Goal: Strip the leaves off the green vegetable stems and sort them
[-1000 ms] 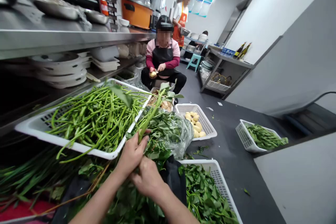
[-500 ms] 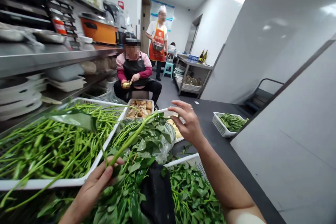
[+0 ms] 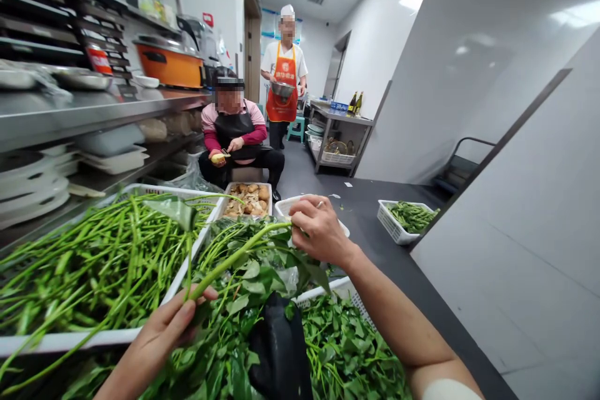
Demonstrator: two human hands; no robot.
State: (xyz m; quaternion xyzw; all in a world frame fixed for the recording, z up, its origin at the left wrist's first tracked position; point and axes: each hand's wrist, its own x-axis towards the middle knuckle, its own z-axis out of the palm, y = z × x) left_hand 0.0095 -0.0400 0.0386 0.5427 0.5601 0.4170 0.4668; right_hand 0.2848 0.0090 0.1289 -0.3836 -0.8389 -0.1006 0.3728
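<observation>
A green stem [image 3: 239, 254] is slanting between the left hand [image 3: 165, 332], clamping its near end, and the right hand [image 3: 319, 231], pinching farther up.

The stem [image 3: 234, 256] held between the left hand [image 3: 173, 319] and right hand [image 3: 321, 230] bars the way forward over the leaves [image 3: 220, 356]; the basket rim [image 3: 197, 244] blocks leftward. Beyond the right forearm, open floor [image 3: 363, 212] leaves room.

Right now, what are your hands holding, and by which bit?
A green stem: the left hand has its near end, the right hand its far end.
</observation>
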